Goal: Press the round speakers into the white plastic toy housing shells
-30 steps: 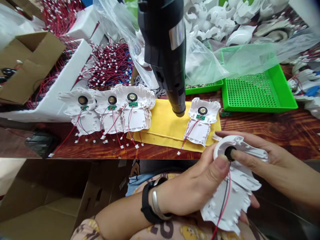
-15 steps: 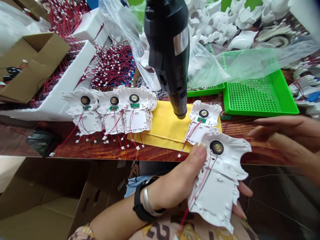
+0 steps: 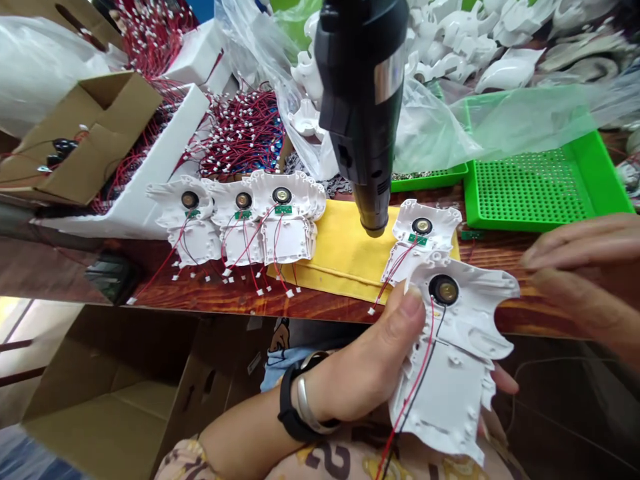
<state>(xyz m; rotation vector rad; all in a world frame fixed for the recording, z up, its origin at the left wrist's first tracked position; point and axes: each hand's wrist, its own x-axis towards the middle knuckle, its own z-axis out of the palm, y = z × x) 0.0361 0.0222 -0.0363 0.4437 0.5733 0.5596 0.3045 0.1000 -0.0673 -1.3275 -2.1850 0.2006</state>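
Observation:
My left hand (image 3: 383, 357) grips a white plastic shell (image 3: 440, 393) from its left side, thumb on the front edge and fingertips showing at the far side. A round black-rimmed speaker (image 3: 444, 291) sits in the shell's upper part, with a red and a black wire running down from it. My right hand (image 3: 593, 267) is to the right above the table edge, slightly blurred, fingers stretched out and holding nothing visible. Just beyond its fingertips lies a small green circuit board (image 3: 473, 235). Behind the held shell, another shell with speaker and green board (image 3: 425, 223) rests on a yellow cloth (image 3: 345, 233).
A black electric screwdriver (image 3: 365, 133) hangs over the cloth. Several wired shells (image 3: 290, 233) line the table at left. Behind are a green tray (image 3: 540, 217), red-wired parts in a white foam box (image 3: 165, 160), and white shells. A cardboard box (image 3: 100, 413) stands below the edge.
The whole scene has shifted right as the view turned. My left hand still holds the shell, and its wires now hang more plainly down the front. My right hand stays nearby, fingers still extended.

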